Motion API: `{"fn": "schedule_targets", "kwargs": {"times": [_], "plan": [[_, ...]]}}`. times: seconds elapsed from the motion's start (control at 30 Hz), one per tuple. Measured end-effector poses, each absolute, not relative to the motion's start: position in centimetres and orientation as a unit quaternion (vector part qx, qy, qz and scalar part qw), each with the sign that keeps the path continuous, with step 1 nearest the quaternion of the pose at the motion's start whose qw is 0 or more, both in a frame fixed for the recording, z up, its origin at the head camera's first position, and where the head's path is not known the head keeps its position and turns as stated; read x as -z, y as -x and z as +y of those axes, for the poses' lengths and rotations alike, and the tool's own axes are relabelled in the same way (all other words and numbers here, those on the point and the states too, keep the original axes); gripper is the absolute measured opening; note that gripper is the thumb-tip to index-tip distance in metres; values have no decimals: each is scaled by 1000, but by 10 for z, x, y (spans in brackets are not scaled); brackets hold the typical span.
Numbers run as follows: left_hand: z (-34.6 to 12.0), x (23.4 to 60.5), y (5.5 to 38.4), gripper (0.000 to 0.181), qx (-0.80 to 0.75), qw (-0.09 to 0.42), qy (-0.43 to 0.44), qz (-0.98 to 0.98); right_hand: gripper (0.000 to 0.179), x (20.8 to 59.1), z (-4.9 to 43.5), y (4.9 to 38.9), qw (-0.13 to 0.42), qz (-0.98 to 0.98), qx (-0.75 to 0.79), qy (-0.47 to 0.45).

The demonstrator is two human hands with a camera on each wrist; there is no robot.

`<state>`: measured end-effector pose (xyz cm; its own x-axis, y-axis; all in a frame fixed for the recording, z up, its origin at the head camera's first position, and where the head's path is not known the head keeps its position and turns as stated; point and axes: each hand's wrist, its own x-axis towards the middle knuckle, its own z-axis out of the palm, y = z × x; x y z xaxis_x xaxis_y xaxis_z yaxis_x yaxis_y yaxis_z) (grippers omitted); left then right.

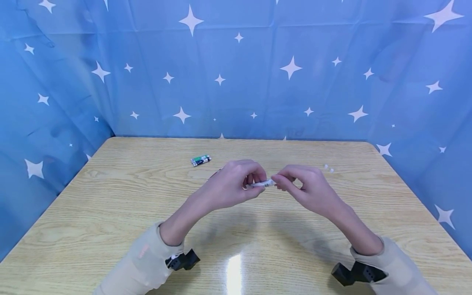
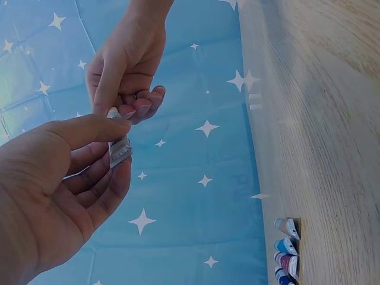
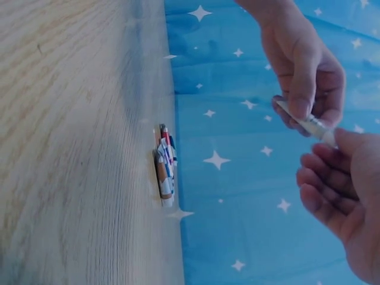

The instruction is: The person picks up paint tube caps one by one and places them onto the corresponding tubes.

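A small white paint tube [image 1: 263,183] is held up between the two hands above the middle of the table. My left hand [image 1: 234,186] pinches its flat body between thumb and fingers, with the crimped end [image 2: 120,155] showing in the left wrist view. At the other end, the thumb and forefinger of my right hand [image 1: 313,186] grip the white cap [image 3: 328,139], which they partly cover. The cap appears to be on the tube.
Several paint tubes [image 1: 200,160] lie together on the wooden table [image 1: 110,196], beyond and left of the hands; the left arm hides some of them. Two small white pieces [image 1: 329,168] lie beyond the right hand. A blue star-printed curtain [image 1: 250,82] hangs behind the table.
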<state>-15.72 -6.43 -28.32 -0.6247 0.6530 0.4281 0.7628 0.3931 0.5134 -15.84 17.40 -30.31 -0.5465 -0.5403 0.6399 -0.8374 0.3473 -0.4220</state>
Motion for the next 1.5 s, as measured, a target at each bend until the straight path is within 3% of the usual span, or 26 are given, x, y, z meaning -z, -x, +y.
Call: {"fn": "schedule_targets", "kwargs": {"times": [0.23,0.43,0.73,0.97,1.2,1.5], "plan": [[-65,282,158,10,358,71,425,-829,26,305,175,160,179,-807,-373,-421],[-66,281,159,10,368,53,417,-829,16,303,179,159,156,-819,-379,-402],[-67,281,160,8,378,45,405,-831,37,302,174,160,174,-783,-385,-457],[-67,282,160,9,372,59,410,-831,32,304,174,160,184,-784,-383,-453],[-65,282,158,9,362,80,420,-828,14,306,175,161,193,-780,-383,-455],[-65,282,157,9,357,93,432,-823,21,306,175,161,196,-786,-374,-451]]}}
